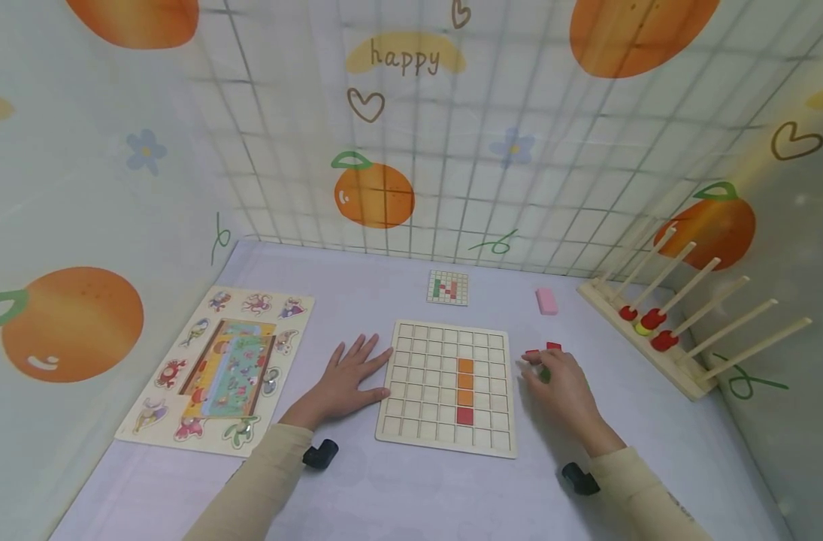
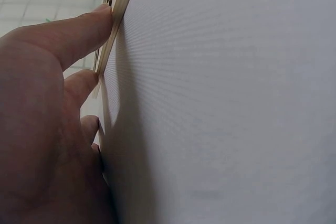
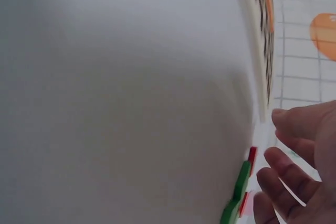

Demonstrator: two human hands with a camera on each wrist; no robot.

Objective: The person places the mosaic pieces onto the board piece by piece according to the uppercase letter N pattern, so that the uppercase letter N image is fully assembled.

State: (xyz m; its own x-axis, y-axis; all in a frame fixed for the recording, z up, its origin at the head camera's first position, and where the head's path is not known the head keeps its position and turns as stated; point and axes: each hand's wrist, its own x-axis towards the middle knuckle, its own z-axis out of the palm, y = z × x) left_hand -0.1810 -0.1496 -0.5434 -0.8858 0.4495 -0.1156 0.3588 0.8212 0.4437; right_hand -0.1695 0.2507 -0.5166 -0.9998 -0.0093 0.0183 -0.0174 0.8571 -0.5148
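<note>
A wooden grid board (image 1: 419, 376) lies in front of me in the head view. One column holds several orange tiles (image 1: 465, 381) with a red tile (image 1: 464, 416) below them. My left hand (image 1: 350, 379) is spread flat, its thumb and fingertip touching the board's left edge. Right of the board, my right hand (image 1: 565, 394) hovers over loose red tiles (image 1: 554, 346) and green tiles (image 3: 241, 182). Its fingers are loosely bent, and the right wrist view shows nothing between them. In the head view this hand partly hides the loose tiles.
Behind the board lies a small pattern card (image 1: 448, 288), with a pink block (image 1: 546, 301) to its right. A wooden peg rack (image 1: 644, 342) with red and yellow beads stands far right. At left lies an animal puzzle board (image 1: 161, 406). Printed curtains surround the table.
</note>
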